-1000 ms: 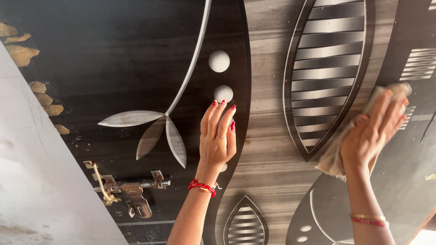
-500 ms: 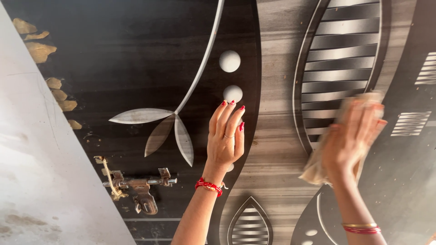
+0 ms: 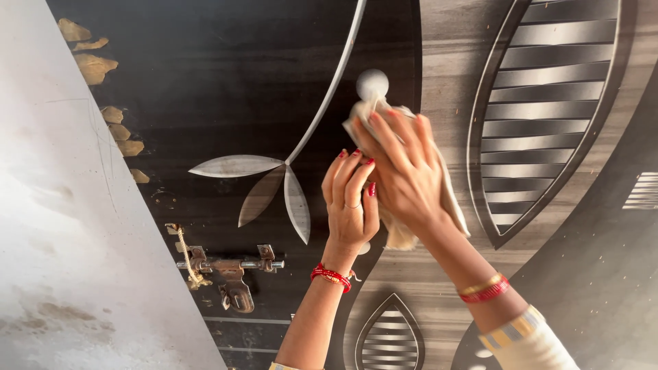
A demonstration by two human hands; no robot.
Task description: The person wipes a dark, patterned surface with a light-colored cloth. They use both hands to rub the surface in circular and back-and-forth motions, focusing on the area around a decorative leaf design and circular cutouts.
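Cloth (image 3: pixel 449 199): a pale, crumpled rag is pressed flat against the door by the right hand, near the middle of the view; its top corner touches the lower edge of a round white dot, and its loose end hangs below the palm.
Right hand (image 3: pixel 404 171): laid open over the cloth with fingers spread and pointing up and to the left; the cloth is pinned under the palm and fingers rather than gripped in a fist. Gold and red bangles (image 3: pixel 485 288) are worn at the wrist, above a cream sleeve with a striped cuff.
Left hand (image 3: pixel 351 205): held flat against the dark part of the door, fingers together and pointing up, nothing held. Red nail polish and a thin ring are seen, with a red thread bracelet (image 3: pixel 332 276) at the wrist. It lies just beside the right hand, partly overlapped by it.
Door (image 3: pixel 226 82): a glossy surface, dark on the left and grey wood grain in the centre, decorated with pale inlaid leaves (image 3: pixel 264 181), a curved pale stem and a striped leaf-shaped panel (image 3: pixel 541 116) on the right.
Round dot (image 3: pixel 372 83): a white circle inlaid just above the cloth.
Bolt (image 3: pixel 229 270): a rusty sliding latch with a bit of string tied to it, at the lower left, well apart from both hands.
Wall (image 3: pixel 62 240): a pale plastered surface along the left edge.
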